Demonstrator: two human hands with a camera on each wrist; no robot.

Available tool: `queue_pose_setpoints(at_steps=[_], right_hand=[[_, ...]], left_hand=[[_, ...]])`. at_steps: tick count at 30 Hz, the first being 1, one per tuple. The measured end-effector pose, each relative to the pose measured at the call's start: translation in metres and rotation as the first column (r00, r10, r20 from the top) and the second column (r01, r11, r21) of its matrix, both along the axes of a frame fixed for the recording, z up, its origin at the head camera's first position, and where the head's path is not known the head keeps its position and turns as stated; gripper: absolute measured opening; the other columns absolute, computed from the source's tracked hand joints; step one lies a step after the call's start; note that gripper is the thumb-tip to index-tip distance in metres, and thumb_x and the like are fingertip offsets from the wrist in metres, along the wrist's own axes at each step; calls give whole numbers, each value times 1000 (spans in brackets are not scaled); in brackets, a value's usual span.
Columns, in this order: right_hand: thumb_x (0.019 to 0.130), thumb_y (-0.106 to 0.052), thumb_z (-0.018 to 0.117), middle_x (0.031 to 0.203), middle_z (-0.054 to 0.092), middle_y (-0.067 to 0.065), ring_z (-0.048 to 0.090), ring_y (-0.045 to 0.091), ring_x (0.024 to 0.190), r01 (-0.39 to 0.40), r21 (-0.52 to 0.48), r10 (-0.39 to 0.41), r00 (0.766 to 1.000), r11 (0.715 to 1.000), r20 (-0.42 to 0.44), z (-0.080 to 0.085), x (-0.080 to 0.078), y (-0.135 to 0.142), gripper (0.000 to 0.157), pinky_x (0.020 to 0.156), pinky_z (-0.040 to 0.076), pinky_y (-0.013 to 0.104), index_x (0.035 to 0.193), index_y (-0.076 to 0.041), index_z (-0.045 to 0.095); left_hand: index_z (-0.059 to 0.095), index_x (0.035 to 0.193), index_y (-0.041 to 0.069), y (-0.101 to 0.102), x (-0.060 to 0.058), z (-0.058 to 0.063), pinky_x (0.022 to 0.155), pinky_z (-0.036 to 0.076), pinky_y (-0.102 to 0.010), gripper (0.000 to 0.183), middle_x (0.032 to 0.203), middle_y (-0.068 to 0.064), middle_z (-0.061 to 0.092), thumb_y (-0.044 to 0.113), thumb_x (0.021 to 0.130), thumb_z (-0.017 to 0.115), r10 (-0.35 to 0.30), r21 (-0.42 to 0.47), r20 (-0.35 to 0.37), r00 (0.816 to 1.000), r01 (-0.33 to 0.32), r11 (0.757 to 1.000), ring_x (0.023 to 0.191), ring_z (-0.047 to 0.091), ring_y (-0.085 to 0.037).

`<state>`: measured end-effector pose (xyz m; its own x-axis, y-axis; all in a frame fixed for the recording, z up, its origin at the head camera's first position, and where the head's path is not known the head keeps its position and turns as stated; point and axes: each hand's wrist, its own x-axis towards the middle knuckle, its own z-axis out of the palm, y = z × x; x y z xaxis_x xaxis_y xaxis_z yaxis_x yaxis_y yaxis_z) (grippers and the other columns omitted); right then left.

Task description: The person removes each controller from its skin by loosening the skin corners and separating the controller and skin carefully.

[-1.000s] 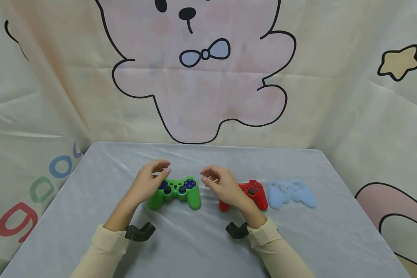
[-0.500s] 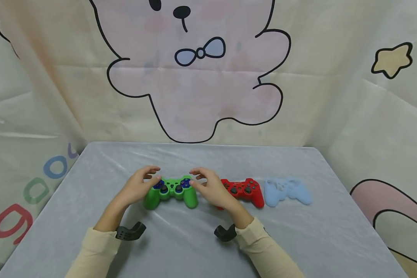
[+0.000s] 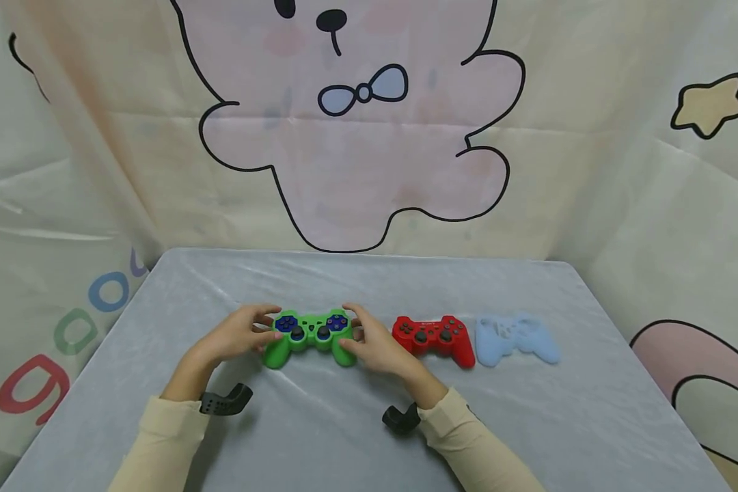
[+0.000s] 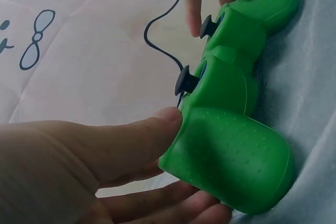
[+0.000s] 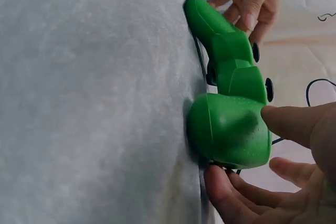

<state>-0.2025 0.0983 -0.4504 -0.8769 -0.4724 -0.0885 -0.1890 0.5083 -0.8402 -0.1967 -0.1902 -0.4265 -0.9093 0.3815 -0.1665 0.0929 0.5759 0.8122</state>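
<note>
A green game controller (image 3: 310,331) with blue button areas and black thumbsticks lies on the cloth-covered table. At its left end, my left hand (image 3: 236,333) grips it; the left wrist view has the thumb (image 4: 152,129) on the upper edge of the handle and the fingers at its side and underneath. My right hand (image 3: 378,345) holds the opposite end, thumb (image 5: 289,121) on top and fingertips (image 5: 218,179) low by the table. Just right of that hand lies a red game controller (image 3: 433,338), touched by neither hand.
A pale blue controller-shaped piece (image 3: 516,339) lies right of the red controller. Grey cloth covers the table (image 3: 320,437). A printed curtain (image 3: 344,171) hangs behind the table and along both sides. Each wrist carries a black camera mount.
Both hands came down onto the green controller, one at each end, from hovering above and beside it. The right hand moved left, uncovering the red controller.
</note>
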Motion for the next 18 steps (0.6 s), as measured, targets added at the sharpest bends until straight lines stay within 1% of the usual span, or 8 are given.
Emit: queue_pose_setpoints(at_steps=[3,5,7,11,13,15,18], right_hand=[[98,-18,67,132,62,20,66,21,103,22,28,-23,1000,999,4,-1,-1,0,69,83,55,34,157,-13,32],[97,-18,69,125,66,18,66,19,97,24,24,-24,1000,999,-1,-2,-1,0,69,78,54,31,155,-11,34],[96,-17,70,121,67,17,63,17,93,23,12,-23,1000,1000,-13,-2,-2,0,69,76,52,29,154,-10,35],[93,-11,72,121,66,16,62,19,96,32,-61,-33,999,998,-26,-1,-5,-2,70,79,53,29,154,-11,37],[92,-6,72,123,65,17,64,21,101,33,-115,-37,999,993,-31,0,-6,-3,71,84,55,31,154,-13,37],[92,-2,71,124,64,19,65,24,103,28,-157,-34,999,987,-37,2,-7,-3,71,85,57,32,153,-14,38],[91,2,71,123,62,21,66,24,103,0,-177,-8,999,984,-43,2,-5,-1,73,85,57,29,154,-13,37]], left_hand=[[37,147,-16,1,-1,-3,69,59,-34,65,129,-40,58,12,97,67,-30,-24,7,1000,30,999,105,69,-35],[36,147,-15,2,-2,-5,71,59,-36,66,126,-39,60,13,97,68,-35,-40,3,999,36,999,103,69,-34],[36,149,-13,3,-4,-5,77,59,-39,67,123,-37,63,15,97,68,-40,-57,-21,999,39,998,104,69,-35],[32,153,-7,2,-6,-3,87,57,-45,72,123,-32,64,18,96,69,-35,-67,-50,998,31,997,109,67,-38],[31,155,-4,1,-6,-2,90,56,-46,75,124,-29,63,18,95,71,-25,-48,-52,998,22,999,112,66,-39],[32,156,-1,-1,-5,-2,93,54,-46,77,126,-26,62,18,94,72,-23,-21,-55,998,22,1000,115,64,-37],[33,156,1,-3,-4,-4,99,51,-49,77,129,-21,63,18,93,73,-38,20,-56,998,39,999,118,61,-36]])
